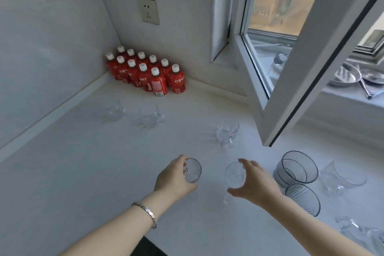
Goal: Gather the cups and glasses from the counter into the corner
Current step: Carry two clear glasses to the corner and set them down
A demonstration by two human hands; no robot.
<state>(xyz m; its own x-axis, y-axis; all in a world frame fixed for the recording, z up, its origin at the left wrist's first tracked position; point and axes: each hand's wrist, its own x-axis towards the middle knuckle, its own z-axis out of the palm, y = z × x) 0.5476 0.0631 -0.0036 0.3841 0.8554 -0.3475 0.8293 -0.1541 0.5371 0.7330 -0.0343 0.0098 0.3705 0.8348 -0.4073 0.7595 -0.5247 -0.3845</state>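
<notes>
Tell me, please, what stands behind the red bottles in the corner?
Only the white walls meeting in the corner show behind the red bottles; whatever sits low behind them is covered.

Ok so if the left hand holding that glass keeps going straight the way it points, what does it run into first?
The left hand, closed on the printed glass, points up and slightly right. The clear stemmed glass near the window frame looks like the first thing in that line, though depth is unclear and it may pass just left of it.

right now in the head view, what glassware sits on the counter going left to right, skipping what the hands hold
clear glass cup by the left wall → clear handled glass cup → clear stemmed glass near the window frame → grey-rimmed glass bowl → clear stemmed dessert glass at far right
</notes>
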